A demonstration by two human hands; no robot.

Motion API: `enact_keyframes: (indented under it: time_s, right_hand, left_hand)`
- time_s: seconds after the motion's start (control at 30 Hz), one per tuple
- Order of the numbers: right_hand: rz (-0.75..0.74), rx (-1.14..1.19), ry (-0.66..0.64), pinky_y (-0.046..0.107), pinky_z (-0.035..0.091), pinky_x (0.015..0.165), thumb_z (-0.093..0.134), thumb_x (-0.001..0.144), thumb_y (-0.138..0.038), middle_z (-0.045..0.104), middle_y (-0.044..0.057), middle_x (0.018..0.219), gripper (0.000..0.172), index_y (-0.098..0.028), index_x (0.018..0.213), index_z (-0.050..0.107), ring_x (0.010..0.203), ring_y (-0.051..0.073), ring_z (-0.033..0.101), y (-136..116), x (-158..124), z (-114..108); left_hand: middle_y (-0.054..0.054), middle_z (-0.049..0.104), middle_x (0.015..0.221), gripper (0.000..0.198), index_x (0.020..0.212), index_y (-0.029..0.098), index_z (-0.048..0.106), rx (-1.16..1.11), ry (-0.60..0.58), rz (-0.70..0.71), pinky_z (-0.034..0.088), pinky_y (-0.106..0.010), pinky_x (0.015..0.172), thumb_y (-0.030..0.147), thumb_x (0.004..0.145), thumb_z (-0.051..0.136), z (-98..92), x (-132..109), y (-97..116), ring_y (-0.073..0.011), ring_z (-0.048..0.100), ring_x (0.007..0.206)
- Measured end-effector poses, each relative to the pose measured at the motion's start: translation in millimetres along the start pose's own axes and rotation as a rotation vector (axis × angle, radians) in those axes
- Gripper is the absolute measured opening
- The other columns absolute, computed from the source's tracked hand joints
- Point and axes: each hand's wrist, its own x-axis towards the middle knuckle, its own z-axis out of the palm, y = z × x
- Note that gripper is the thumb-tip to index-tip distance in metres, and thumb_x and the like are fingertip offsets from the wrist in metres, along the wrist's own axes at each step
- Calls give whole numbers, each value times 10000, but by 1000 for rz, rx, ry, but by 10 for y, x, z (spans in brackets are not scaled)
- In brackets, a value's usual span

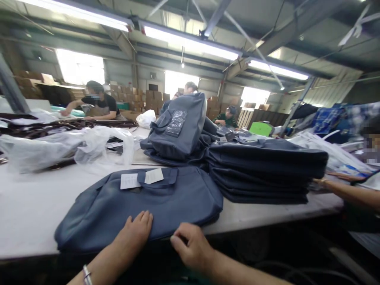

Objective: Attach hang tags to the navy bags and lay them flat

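Observation:
A dark blue bag (184, 194) lies flat on the white table in front of me, its handle (170, 183) folded over the upper side. Two white tags (130, 181) rest by the handle. My left hand (139, 228) lies with its fingers stretched on the bag's near part, pressing lightly or just resting; I cannot tell which. At the bag's front edge, my right hand (192, 244) is closed, its fingers curled toward the thumb. Whatever is between those fingers, if anything, is hidden.
Behind the bag stands another blue bag (178, 130) with a plastic-covered patch. To the right is a stack of folded blue bags (264, 170). Clear plastic wrapping (101, 146) covers the left side. A co-worker's arm (347, 192) reaches in from the right; other people work farther back.

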Motion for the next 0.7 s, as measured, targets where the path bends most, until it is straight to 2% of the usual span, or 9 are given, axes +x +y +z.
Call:
enact_keyframes:
  time_s: [0.07, 0.1, 0.2, 0.27, 0.37, 0.43, 0.53, 0.6, 0.7]
  right_hand:
    - [162, 230, -60, 612, 599, 787, 504, 771, -806, 708, 81, 717, 561, -251, 715, 562, 749, 335, 747, 79, -72, 225]
    - [221, 350, -85, 596, 607, 749, 444, 733, -874, 699, 50, 677, 618, -267, 715, 557, 696, 321, 754, 110, -50, 320]
    - [298, 667, -117, 530, 573, 936, 313, 698, -943, 789, 3, 851, 699, -345, 813, 656, 941, 274, 799, 130, 144, 522]
    - [313, 805, -124, 492, 533, 1022, 343, 700, -937, 817, -31, 980, 675, -390, 858, 704, 1086, 254, 768, 100, 293, 609]
    - [381, 966, -88, 422, 574, 969, 299, 839, -865, 820, -17, 1031, 665, -355, 927, 717, 1040, 217, 780, 29, 444, 701]
    - [540, 1100, -44, 321, 620, 778, 204, 953, -799, 808, 67, 969, 753, -248, 976, 717, 856, 189, 796, -34, 474, 712]
    - [822, 1194, -103, 267, 524, 433, 88, 951, -850, 719, 129, 736, 996, -68, 951, 704, 512, 193, 697, -155, 450, 608]
    - [886, 1182, -188, 278, 478, 353, 59, 928, -877, 664, 100, 645, 1060, -28, 929, 693, 436, 208, 659, -232, 433, 492]
    - [882, 1206, -236, 291, 497, 352, 93, 957, -848, 661, 94, 629, 1006, -36, 901, 686, 455, 228, 678, -305, 416, 360]
  left_hand:
    - [-229, 514, 1564, 780, 1508, 115, 525, 7, 1, 6, 527, -621, 1093, -140, 808, 294, -93, -21, -15, -346, 523, 1433]
    - [-234, 518, 1558, 783, 1504, 116, 530, 11, 2, 8, 537, -616, 1081, -141, 797, 312, -134, -28, -16, -348, 530, 1426]
    - [-275, 517, 1537, 766, 1492, 103, 545, 32, 23, -8, 556, -633, 1045, -135, 798, 327, -204, -1, 6, -374, 538, 1413]
    - [-303, 518, 1521, 754, 1483, 91, 555, 40, 33, -28, 563, -653, 1021, -134, 801, 324, -208, 54, 26, -395, 549, 1398]
    - [-329, 535, 1492, 719, 1456, 68, 578, 19, 14, -32, 592, -652, 970, -128, 803, 349, -181, 124, 29, -422, 579, 1362]
    - [-339, 568, 1455, 669, 1420, 34, 603, -18, -9, 6, 608, -616, 968, -121, 807, 383, -165, 124, 1, -427, 607, 1330]
    - [-326, 589, 1443, 617, 1408, 18, 605, -88, -17, 118, 557, -579, 1070, -106, 841, 395, -181, 77, -101, -410, 624, 1319]
    - [-300, 597, 1450, 596, 1416, 38, 600, -142, -19, 189, 516, -564, 1120, -86, 879, 374, -233, 59, -204, -388, 626, 1325]
    - [-241, 664, 1396, 547, 1382, 82, 632, -224, -44, 257, 533, -529, 1104, -51, 897, 417, -361, 81, -375, -361, 670, 1268]
